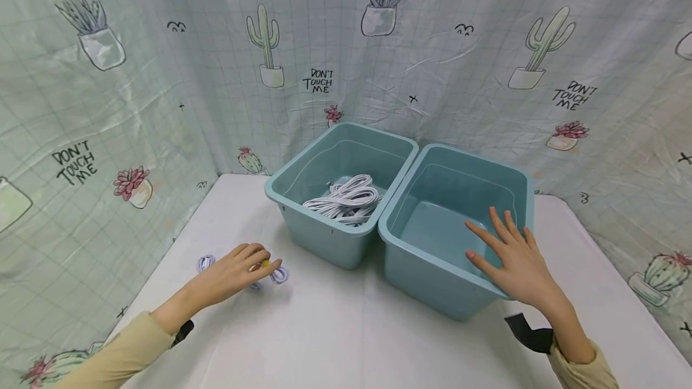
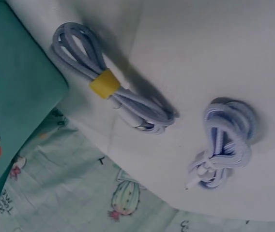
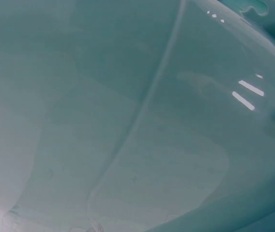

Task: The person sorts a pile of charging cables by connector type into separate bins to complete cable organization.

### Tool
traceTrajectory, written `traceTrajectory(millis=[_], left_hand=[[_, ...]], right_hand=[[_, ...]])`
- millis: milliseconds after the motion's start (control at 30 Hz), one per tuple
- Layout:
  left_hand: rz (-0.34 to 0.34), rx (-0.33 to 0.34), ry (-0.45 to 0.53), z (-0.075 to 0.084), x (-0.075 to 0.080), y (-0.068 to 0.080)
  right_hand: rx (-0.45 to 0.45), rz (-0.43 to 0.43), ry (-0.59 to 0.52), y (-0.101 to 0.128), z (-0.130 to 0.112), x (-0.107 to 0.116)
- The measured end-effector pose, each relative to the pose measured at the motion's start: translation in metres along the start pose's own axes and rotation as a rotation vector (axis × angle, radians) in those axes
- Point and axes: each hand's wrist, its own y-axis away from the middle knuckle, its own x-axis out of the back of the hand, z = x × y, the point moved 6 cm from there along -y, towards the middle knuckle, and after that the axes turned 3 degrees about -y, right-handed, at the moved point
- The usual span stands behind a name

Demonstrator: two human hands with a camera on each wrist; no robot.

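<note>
My left hand [image 1: 261, 264] hovers low over the white table with loosely curled fingers. Its fingertips are right above a coiled pale cable bound by a yellow tie [image 1: 273, 271]. In the left wrist view that cable [image 2: 111, 99] lies free on the table, with no finger around it. A second coiled cable [image 2: 224, 142] lies nearby and shows left of the hand in the head view [image 1: 206, 262]. My right hand [image 1: 489, 239] is flat with fingers spread, over the near rim of the empty right teal bin [image 1: 432, 284]. The right wrist view shows only that bin's bare inside [image 3: 137, 121].
A left teal bin [image 1: 324, 239] touches the right one and holds a pile of white cables [image 1: 348, 198]. A cactus-print curtain [image 1: 324, 47] closes off the back and both sides. The white table [image 1: 335, 329] stretches toward me in front of the bins.
</note>
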Motion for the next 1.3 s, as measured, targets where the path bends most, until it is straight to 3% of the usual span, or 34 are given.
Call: traceTrajectory(millis=[333,700,1000,1300], left_hand=[[0.041,-0.065,-0.088,-0.002,0.018,-0.03],[0.034,-0.126,-0.115,-0.015,0.039,-0.068],[0.12,-0.145,-0.112,-0.025,0.059,-0.108],[0.093,-0.151,-0.133,-0.03,0.056,-0.16]], right_hand=[[-0.008,-0.009,-0.004,0.001,0.001,-0.002],[-0.009,-0.002,0.001,0.001,0.0,-0.002],[-0.012,0.0,0.01,0.001,0.001,-0.001],[-0.019,-0.01,0.021,0.001,0.0,0.001]])
